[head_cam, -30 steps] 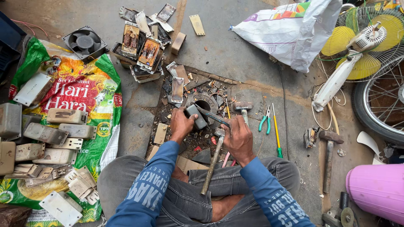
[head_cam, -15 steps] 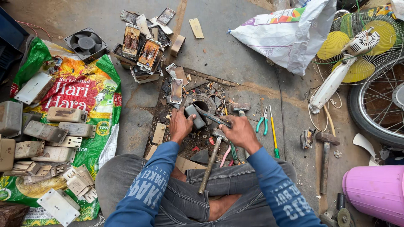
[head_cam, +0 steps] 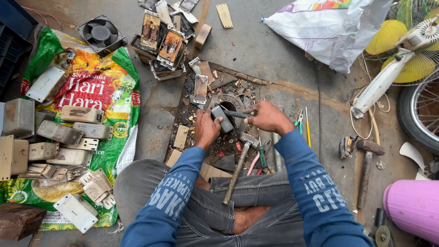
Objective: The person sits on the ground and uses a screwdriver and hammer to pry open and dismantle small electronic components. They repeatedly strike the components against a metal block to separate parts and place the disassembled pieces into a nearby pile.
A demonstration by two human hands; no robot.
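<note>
I sit on the floor with my legs folded. My left hand (head_cam: 208,130) grips a small grey metal casing (head_cam: 222,118) over a round iron block (head_cam: 235,103) strewn with scrap. My right hand (head_cam: 270,118) holds a dark, slim chisel-like tool (head_cam: 236,114), and its tip rests against the casing. A hammer (head_cam: 238,167) with a wooden handle lies between my knees, its head just below my right hand, and neither hand is on it.
Several grey metal boxes (head_cam: 59,132) lie on a green and orange sack (head_cam: 98,87) at left. A black fan (head_cam: 100,32) and stripped parts (head_cam: 164,43) are beyond. Green pliers (head_cam: 299,121), a second hammer (head_cam: 366,169), a white sack (head_cam: 329,27), a wheel (head_cam: 423,114) and a pink container (head_cam: 414,206) are at right.
My right hand has moved up from beside the hammer's head to the casing, with the dark tool held against it. The hammer stays on the floor. My left hand has barely shifted.
</note>
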